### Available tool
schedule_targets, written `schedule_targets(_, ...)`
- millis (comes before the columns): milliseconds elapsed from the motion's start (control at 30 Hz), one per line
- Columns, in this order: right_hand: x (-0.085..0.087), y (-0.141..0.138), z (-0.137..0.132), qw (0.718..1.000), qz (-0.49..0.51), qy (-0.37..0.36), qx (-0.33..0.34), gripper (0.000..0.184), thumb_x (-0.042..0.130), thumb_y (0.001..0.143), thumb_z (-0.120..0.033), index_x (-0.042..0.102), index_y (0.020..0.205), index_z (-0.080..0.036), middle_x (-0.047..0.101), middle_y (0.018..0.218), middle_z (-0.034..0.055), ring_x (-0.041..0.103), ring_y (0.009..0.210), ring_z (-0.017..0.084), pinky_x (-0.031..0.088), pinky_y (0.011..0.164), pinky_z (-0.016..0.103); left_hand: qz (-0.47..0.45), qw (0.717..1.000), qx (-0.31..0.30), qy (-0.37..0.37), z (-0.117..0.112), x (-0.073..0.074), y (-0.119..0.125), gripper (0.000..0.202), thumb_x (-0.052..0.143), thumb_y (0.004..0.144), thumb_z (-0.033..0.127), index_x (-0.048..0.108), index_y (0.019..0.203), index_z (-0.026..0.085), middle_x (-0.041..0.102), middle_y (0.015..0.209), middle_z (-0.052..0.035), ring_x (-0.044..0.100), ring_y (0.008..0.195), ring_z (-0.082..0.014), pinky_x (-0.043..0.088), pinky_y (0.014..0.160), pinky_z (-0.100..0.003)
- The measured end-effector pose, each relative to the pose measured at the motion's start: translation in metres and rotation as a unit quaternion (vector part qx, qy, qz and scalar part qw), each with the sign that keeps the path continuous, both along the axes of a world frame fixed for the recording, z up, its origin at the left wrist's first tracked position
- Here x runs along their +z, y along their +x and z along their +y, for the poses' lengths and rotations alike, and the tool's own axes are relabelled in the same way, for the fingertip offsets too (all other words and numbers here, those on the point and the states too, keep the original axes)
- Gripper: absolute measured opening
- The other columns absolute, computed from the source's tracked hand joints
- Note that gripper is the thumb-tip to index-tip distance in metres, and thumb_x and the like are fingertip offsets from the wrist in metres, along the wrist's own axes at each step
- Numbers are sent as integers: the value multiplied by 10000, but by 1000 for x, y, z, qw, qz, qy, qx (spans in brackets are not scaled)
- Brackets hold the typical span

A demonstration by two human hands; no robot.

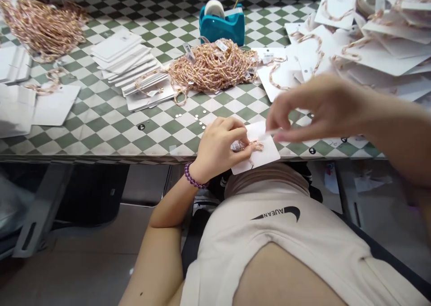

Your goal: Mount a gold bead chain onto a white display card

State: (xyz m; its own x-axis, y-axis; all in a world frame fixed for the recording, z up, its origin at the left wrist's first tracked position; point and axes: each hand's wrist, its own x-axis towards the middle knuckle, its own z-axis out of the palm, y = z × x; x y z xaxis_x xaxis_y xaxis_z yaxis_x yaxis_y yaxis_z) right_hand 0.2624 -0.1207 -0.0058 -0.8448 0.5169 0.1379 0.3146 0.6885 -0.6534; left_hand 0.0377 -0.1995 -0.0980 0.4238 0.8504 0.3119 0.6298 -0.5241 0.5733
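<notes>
At the table's front edge lies a white card with a pink-and-gold beaded strand bunched on it. My left hand, with a purple bead bracelet at the wrist, is closed on the strand and presses it to the card. A small white tag shows beside those fingers. Just above the card's right side, my right hand pinches a thin, whitish strip that looks like tape; it is slightly blurred.
A teal tape dispenser stands behind a heap of beaded strands. Blank cards are stacked left of it. Carded strands pile up at the right. Another strand heap lies far left. Small white dots dot the checkered tablecloth.
</notes>
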Motion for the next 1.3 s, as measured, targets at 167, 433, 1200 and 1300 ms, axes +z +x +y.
schedule_targets(167, -36, 1, -46, 996, -41, 49, 59, 169, 604, 948, -302, 580, 833, -180, 710, 949, 14, 615, 869, 112, 468, 711, 244, 1, 1000, -8, 13, 0, -2, -1, 169, 702, 861, 288, 636, 728, 206, 681, 1001, -4, 570, 921, -181, 440, 868, -348)
schedule_targets(433, -50, 13, -49, 987, -60, 140, 50, 202, 517, 989, -279, 539, 814, -183, 700, 903, 19, 535, 821, 146, 461, 714, 272, 9, 1000, -14, 15, 1, -1, -2, 138, 711, 852, 300, 665, 754, 214, 680, 1005, -5, 573, 926, -188, 440, 869, -349)
schedule_targets(1200, -43, 16, -52, 986, -61, 144, 61, 187, 498, 988, -271, 509, 817, -196, 696, 929, 29, 564, 845, 158, 457, 720, 294, 22, 1000, -6, 6, 0, 2, -1, 145, 702, 842, 276, 647, 724, 212, 691, 1010, -16, 578, 937, -206, 457, 887, -380)
schedule_targets(1300, -39, 16, -47, 992, -49, 102, 61, 196, 557, 968, -325, 512, 831, -192, 675, 969, 41, 577, 884, 158, 459, 751, 294, 19, 1000, -4, 5, 0, 2, -1, 151, 701, 845, 281, 645, 723, 213, 690, 1018, -13, 577, 945, -205, 455, 894, -381)
